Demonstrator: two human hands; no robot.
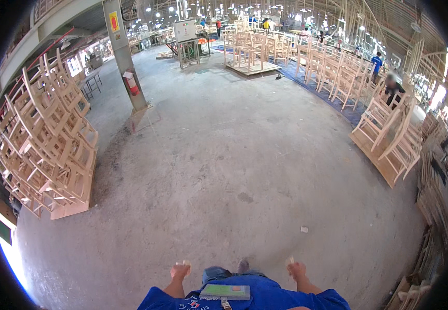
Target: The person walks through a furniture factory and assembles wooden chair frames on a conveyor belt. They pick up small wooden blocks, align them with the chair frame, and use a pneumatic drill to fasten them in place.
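Observation:
In front of my body, low in the picture, my left hand [179, 271] is closed. A small pale patch [185, 263] shows at its fingers; too small to tell if it is a held piece or a finger covering. My right hand [297, 269], held out at the same height on the other side, is also closed, with a similar pale bit [290, 261] at its fingertips. Both hands are well apart and over bare concrete floor [213, 170]. One shoe [243, 266] shows between them, beyond my blue shirt [260, 289].
Stacked wooden chairs [53, 129] rise at the left. A steel column [123, 57] carries a fire extinguisher [131, 83]. More chairs stand on a pallet [252, 68], a blue floor sheet [306, 82] and a board [374, 160]. Timber [438, 181] lines the right. People work farther off.

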